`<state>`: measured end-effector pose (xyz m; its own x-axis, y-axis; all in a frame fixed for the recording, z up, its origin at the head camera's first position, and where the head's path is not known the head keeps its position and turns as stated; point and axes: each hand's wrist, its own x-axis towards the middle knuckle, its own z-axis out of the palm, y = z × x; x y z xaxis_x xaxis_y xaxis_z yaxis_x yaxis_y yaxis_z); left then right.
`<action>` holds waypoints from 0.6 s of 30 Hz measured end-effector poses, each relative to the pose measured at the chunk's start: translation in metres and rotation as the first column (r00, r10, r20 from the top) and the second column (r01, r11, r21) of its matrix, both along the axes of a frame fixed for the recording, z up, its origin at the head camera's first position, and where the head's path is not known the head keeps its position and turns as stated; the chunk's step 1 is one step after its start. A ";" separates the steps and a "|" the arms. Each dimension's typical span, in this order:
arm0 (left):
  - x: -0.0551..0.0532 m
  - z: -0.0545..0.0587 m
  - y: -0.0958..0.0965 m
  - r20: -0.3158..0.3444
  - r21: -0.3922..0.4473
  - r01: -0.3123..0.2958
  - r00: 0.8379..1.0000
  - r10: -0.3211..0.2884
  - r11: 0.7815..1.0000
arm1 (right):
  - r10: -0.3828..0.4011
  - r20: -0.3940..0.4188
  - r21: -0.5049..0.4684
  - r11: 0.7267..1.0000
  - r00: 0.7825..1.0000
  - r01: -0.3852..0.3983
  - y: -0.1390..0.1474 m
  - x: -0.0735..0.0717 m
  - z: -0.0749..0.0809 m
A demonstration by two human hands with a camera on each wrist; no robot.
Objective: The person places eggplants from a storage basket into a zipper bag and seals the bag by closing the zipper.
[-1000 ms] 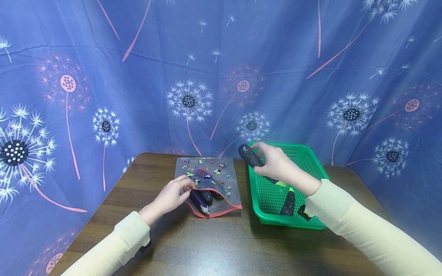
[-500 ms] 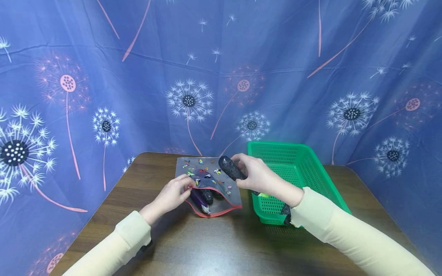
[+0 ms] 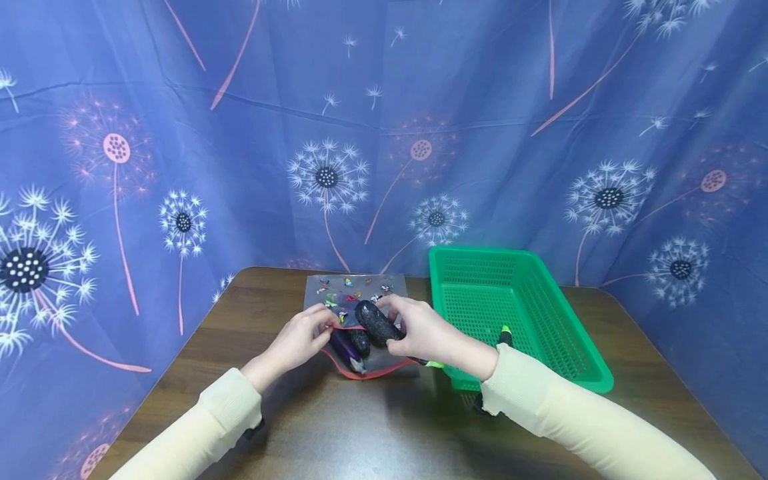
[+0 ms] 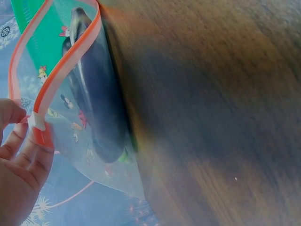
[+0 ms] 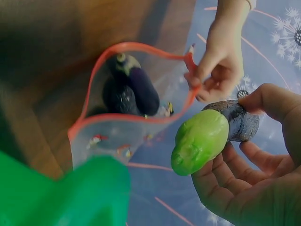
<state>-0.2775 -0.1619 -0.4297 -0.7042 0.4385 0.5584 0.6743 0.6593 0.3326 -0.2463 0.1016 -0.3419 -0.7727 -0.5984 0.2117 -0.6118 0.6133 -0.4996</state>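
Note:
My left hand (image 3: 297, 337) pinches the red-edged rim of a clear, cartoon-printed zip bag (image 3: 327, 283), near its white slider (image 4: 36, 121). The mouth of the bag gapes towards me. Inside lie a glossy purple eggplant (image 3: 345, 349) and, beside it, a dark bumpy vegetable (image 3: 360, 343). Above the bag's opening, my right hand (image 3: 427, 331) grips another dark bumpy vegetable (image 3: 375, 321) between thumb and fingers. Its bright green stem end (image 5: 200, 143) points back towards the right wrist camera. I cannot tell whether this vegetable touches the bag.
To the right stands a green perforated plastic basket (image 3: 579, 327) with a dark green-tipped vegetable (image 3: 505, 335) in it, partly hidden by my right sleeve. Both stand on a brown wooden table (image 3: 348, 427). A blue dandelion-print curtain (image 3: 240, 167) hangs behind the table.
My right hand has carried the dark bumpy vegetable left and down, from over the basket to over the bag's mouth. The left hand has stayed at the bag's rim.

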 end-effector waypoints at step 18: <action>0.003 0.001 0.001 0.014 0.031 0.000 1.000 -0.001 1.000 | 0.054 -0.019 0.005 0.999 0.998 -0.054 -0.020 0.005 -0.042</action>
<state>-0.2749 -0.1606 -0.4284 -0.7119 0.4217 0.5616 0.6697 0.6482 0.3624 -0.2411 0.0818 -0.3841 -0.7352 -0.6401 0.2231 -0.6534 0.5815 -0.4847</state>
